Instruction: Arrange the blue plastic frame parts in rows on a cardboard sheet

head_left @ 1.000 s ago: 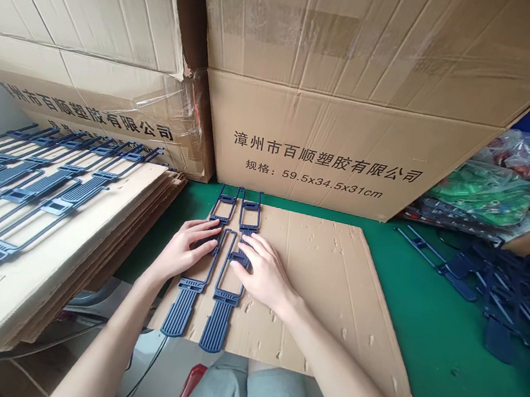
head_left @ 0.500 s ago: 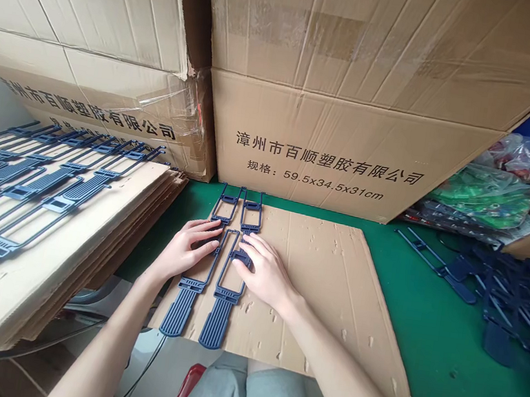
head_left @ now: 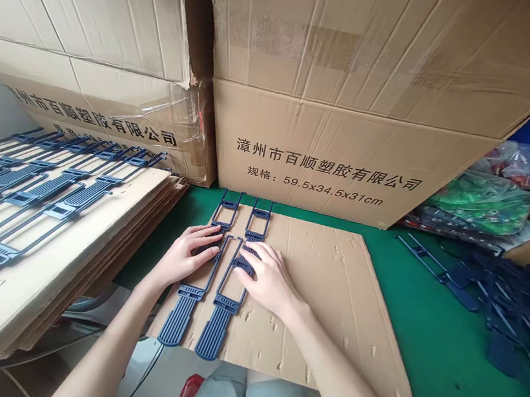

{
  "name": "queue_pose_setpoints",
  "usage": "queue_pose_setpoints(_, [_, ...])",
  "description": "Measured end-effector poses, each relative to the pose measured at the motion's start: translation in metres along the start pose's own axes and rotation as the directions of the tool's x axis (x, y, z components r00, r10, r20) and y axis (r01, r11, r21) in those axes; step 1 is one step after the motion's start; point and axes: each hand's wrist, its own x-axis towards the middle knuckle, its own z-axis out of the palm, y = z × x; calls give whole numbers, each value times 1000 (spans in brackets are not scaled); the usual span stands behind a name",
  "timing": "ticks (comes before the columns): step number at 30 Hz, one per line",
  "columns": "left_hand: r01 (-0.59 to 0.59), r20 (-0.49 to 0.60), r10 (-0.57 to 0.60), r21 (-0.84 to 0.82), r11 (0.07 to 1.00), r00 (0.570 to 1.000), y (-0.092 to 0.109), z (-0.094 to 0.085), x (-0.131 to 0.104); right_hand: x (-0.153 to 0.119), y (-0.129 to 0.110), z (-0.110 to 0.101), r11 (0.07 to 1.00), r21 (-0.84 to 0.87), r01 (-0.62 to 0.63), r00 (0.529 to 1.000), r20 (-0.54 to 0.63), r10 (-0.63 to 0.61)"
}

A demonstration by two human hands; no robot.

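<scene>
The left hand (head_left: 184,254) and right hand (head_left: 269,278) rest, grip relaxed and unclosed, on blue plastic frames (head_left: 214,332) lying on a cardboard sheet (head_left: 332,279).
</scene>
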Motion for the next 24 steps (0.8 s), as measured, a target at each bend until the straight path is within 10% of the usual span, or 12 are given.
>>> queue_pose_setpoints(24, [6,2,-6,-5,1000,1000,-10,1,1,9,19,-6,991,116,59,997,35,-64])
